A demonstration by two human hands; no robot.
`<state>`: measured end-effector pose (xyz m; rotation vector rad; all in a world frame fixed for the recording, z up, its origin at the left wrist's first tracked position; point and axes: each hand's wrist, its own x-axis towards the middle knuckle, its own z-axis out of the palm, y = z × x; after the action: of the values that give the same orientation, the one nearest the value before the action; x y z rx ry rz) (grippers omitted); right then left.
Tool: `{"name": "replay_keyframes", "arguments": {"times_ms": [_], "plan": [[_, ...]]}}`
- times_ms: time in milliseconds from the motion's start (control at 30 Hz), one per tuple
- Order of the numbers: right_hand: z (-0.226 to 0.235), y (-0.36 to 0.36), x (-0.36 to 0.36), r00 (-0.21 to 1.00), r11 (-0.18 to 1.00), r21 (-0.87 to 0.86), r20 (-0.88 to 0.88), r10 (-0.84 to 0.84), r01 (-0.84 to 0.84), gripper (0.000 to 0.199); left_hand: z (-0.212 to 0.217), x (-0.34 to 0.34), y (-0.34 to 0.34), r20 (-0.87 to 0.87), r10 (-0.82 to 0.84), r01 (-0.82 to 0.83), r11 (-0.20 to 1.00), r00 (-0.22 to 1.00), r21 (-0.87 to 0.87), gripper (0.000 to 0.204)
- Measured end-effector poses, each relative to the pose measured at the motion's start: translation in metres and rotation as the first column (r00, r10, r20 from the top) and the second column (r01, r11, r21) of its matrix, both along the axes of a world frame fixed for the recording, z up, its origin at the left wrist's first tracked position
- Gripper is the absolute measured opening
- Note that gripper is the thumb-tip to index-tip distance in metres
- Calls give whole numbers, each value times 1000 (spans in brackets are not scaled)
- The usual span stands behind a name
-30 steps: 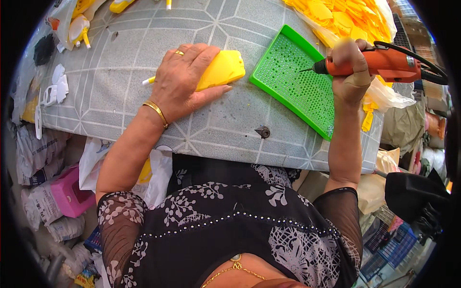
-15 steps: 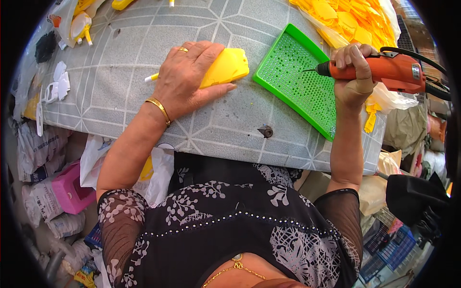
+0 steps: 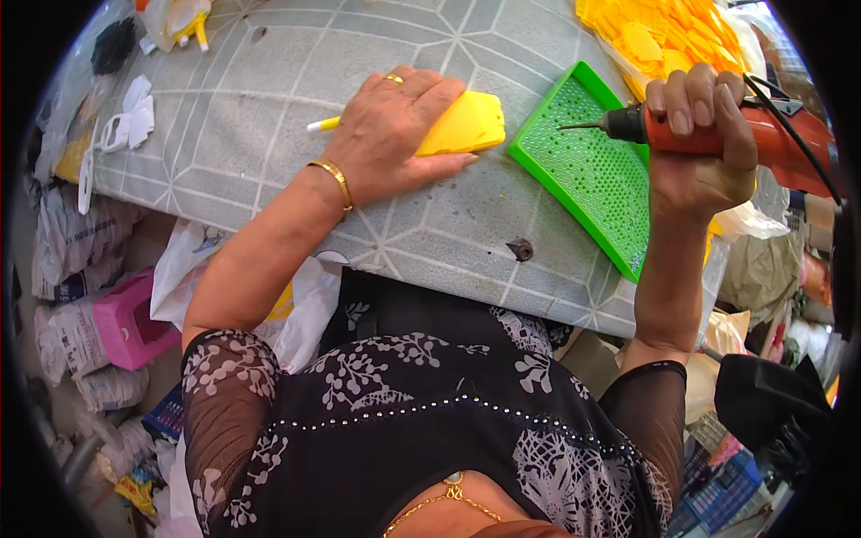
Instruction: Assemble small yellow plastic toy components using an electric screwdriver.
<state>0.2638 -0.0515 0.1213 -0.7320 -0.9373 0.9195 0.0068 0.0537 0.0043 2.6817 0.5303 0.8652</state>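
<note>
While the left hand lies flat and spread over a yellow part, pinning it to the grey surface at about 12 o'clock from the body, the right hand is clenched around an orange drill at about 2 o'clock, held off the surface with its thin bit pointing toward 9 o'clock; a white stick pokes out from under the left hand toward 9 o'clock, though how it joins the part is hidden; a green tray, perforated all over, lies between the two hands, just beside the part and under the bit's tip; a heap of similar yellow pieces sits beyond the tray at 1 o'clock; a small dark fitting marks the surface near its front edge; bags and a pink box crowd the floor at 9 o'clock; judging from this, the step in hand is steadying one part so the drill can work on it, the bit not yet touching it; the next move would call for bringing the bit across the tray to the part's exposed end, keeping the left fingers clear of the tip and the part pressed firm so it cannot spin.
</note>
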Motion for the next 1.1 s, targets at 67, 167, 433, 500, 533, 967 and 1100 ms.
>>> {"name": "replay_keyframes", "arguments": {"times_ms": [67,167,433,500,533,967,1100], "plan": [[-3,9,-20,997,997,30,25,70,-71,18,-2,-4,0,-15,19,-19,1000,1000,0,65],[-10,19,-23,990,990,36,34,139,-140,13,-4,-7,0,-10,0,0,1000,1000,-7,68],[-16,32,-42,995,995,6,20,99,-99,16,-6,-6,1,15,-2,2,1000,1000,16,68],[-17,33,-44,995,996,3,20,95,-95,16,-6,-6,1,14,8,-9,1000,1000,27,69],[-18,33,-45,996,997,1,23,81,-81,16,-7,-6,2,10,4,-5,1000,1000,27,69],[-28,33,-46,999,999,-28,18,32,-31,19,-9,-7,1,9,0,-1,999,1000,32,71],[-32,33,-48,999,1000,-16,46,15,-14,21,-6,-6,0,-7,4,-4,998,1000,58,71]]}}
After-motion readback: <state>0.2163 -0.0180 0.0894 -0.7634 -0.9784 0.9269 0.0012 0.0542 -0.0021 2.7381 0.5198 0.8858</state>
